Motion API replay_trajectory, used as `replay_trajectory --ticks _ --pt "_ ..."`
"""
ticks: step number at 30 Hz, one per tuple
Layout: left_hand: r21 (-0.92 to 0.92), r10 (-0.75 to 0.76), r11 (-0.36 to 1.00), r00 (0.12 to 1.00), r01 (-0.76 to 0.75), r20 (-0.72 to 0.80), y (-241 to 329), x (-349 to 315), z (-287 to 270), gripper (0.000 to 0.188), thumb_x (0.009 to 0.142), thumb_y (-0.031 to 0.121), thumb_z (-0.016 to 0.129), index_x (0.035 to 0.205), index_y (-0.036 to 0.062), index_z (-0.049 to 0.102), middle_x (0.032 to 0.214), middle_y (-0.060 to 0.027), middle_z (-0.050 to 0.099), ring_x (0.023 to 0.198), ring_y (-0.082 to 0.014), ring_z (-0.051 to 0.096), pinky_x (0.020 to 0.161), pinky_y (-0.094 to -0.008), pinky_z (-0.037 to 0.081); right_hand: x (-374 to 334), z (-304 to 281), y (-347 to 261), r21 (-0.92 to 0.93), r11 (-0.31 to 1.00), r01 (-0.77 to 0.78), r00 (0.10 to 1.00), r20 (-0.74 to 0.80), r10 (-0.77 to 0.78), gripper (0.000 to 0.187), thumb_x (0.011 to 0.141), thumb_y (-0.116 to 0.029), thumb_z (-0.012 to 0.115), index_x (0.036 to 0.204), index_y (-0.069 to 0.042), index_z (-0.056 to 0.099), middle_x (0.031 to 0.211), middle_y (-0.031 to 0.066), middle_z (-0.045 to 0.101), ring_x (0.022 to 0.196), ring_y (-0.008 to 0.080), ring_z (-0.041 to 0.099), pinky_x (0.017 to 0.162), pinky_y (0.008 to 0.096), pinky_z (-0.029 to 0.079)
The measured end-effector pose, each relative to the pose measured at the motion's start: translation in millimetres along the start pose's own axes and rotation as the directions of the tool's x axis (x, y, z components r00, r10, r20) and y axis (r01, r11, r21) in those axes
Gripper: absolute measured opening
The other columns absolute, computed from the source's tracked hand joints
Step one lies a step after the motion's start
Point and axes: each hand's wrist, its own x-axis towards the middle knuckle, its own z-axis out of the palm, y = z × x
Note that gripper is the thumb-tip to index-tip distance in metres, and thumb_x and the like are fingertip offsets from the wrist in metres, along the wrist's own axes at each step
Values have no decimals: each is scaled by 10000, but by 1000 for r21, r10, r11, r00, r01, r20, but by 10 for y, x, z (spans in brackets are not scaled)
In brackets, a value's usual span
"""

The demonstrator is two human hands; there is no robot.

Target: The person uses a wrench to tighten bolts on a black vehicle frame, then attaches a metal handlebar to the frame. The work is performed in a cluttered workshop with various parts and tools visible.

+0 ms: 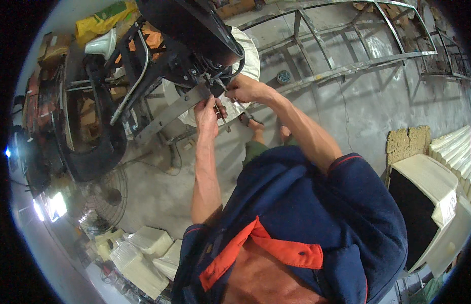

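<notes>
My left hand (pixel 207 117) is closed around a thin metal rod (pixel 222 119) whose lower end sticks out below the fingers. Its fingertips are close against a flat grey metal bar (pixel 182 103) with holes. Just to the right, my right hand (pixel 246 90) is closed on a thin metal tool (pixel 219 83) that points up and left into the fittings. Both hands work at the underside of a large black machine arm (pixel 190 30). Its dark fittings and cables crowd this spot, and the exact point of contact is hidden.
A long welded metal frame (pixel 324 76) lies on the right, with a small round tin (pixel 283 77) beside it. Black curved metal parts (pixel 96 164) and a wire-guard fan (pixel 106 200) stand left. Pale wrapped blocks (pixel 144 251) lie lower left, a cream-and-black casing (pixel 422 202) right.
</notes>
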Motion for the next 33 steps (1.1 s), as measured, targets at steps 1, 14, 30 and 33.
replay_trajectory --ticks 1,14,30,33 --pt "-10 -10 1000 1000 10 12 2 31 12 167 1011 171 559 1098 30 535 824 -74 585 605 -194 565 490 -343 471 56 19 178 -88 989 120 987 -96 -129 230 847 -183 653 812 44 677 669 185 635 657 323 634 626 444 483" --pt "3 0 1000 999 -1 42 2 31 -18 184 1018 172 549 938 7 559 742 -86 572 579 -207 569 487 -357 468 731 -66 475 -532 578 618 598 -160 -786 87 855 -43 590 900 6 647 819 231 622 820 421 637 721 505 501" --pt "13 3 1000 1000 -3 0 18 4 -8 146 1014 155 558 998 12 582 773 -56 573 566 -187 565 480 -352 476 -53 134 -203 98 995 -30 992 -119 42 249 918 -182 634 949 59 687 787 179 693 687 259 629 684 397 497" --pt "-14 -6 1000 1000 7 17 35 18 -12 127 1017 148 548 1004 25 577 766 -52 569 560 -184 562 468 -348 467 -113 116 -78 52 999 -1 1000 -22 2 255 899 -194 650 938 54 694 759 170 694 695 245 644 684 403 499"
